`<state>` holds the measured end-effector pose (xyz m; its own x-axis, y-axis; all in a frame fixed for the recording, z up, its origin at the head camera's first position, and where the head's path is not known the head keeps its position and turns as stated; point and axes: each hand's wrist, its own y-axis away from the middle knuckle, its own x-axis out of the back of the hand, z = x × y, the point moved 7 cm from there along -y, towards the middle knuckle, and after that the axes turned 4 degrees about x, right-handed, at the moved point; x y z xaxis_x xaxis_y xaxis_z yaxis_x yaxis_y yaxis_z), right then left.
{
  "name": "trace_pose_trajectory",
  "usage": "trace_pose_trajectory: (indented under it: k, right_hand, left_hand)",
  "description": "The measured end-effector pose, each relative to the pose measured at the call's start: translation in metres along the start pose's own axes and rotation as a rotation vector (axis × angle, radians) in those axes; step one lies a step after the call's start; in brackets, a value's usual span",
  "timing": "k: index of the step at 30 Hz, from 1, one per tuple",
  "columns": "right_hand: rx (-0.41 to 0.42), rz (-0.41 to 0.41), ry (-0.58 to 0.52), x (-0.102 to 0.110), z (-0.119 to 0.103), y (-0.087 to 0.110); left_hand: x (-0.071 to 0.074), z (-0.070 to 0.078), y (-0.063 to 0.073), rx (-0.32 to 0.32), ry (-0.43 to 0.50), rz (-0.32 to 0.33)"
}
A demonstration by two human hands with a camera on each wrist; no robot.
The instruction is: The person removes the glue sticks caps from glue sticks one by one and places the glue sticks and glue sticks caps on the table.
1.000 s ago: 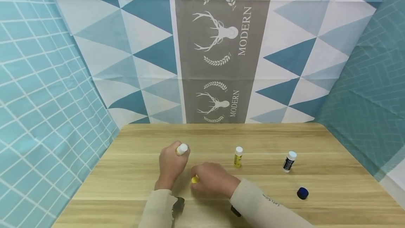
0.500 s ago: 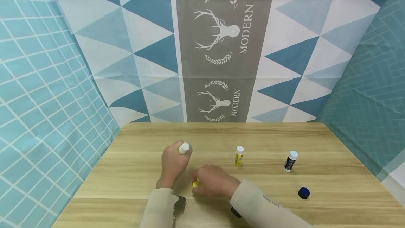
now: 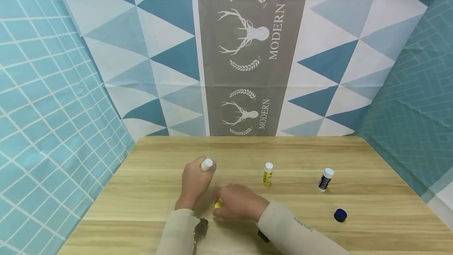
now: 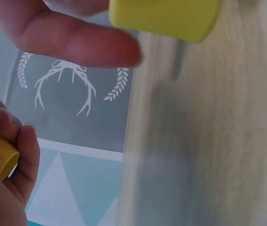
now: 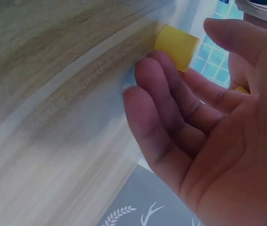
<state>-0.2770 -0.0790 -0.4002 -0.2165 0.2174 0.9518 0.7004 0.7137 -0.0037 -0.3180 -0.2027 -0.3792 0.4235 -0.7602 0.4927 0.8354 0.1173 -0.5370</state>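
Observation:
My left hand (image 3: pixel 196 179) grips a yellow glue stick (image 3: pixel 206 165), its white end poking up above the fist. In the left wrist view its fingers (image 4: pixel 27 155) curl round the yellow barrel (image 4: pixel 0 155), which carries dark print. Nearer my body and a little to the right, my right hand (image 3: pixel 238 203) pinches a small yellow cap (image 3: pixel 218 205). Seen from the right wrist, this cap (image 5: pixel 176 47) sits at the index finger and thumb, while the other fingers (image 5: pixel 140 110) are half bent beneath it. Its far side is hidden.
A yellow glue stick (image 3: pixel 267 175) with a white top stands upright right of the hands. Farther right stands a dark-labelled glue stick (image 3: pixel 325 180) with white ends. A navy cap (image 3: pixel 340 215) lies on the wooden table (image 3: pixel 155 156). Patterned cloths (image 3: pixel 159 50) hang behind and beside.
The right hand has shifted slightly toward the body with the yellow cap. The left hand stays nearly in place, and the head view has tilted slightly.

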Motion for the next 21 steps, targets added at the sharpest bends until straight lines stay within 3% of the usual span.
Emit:
trace_pose_trajectory:
  k: [7, 16, 21]
  right_hand:
    - [-0.022, 0.001, -0.047, 0.004, 0.002, 0.007]
    - [-0.053, 0.027, -0.029, 0.011, 0.009, 0.018]
    - [-0.081, 0.007, -0.029, 0.009, 0.014, 0.022]
  left_hand:
    - [-0.009, -0.005, 0.000, 0.072, -0.021, -0.107]
    - [-0.019, -0.019, 0.004, 0.285, 0.084, -0.271]
    - [-0.021, -0.020, 0.004, 0.288, 0.126, -0.275]
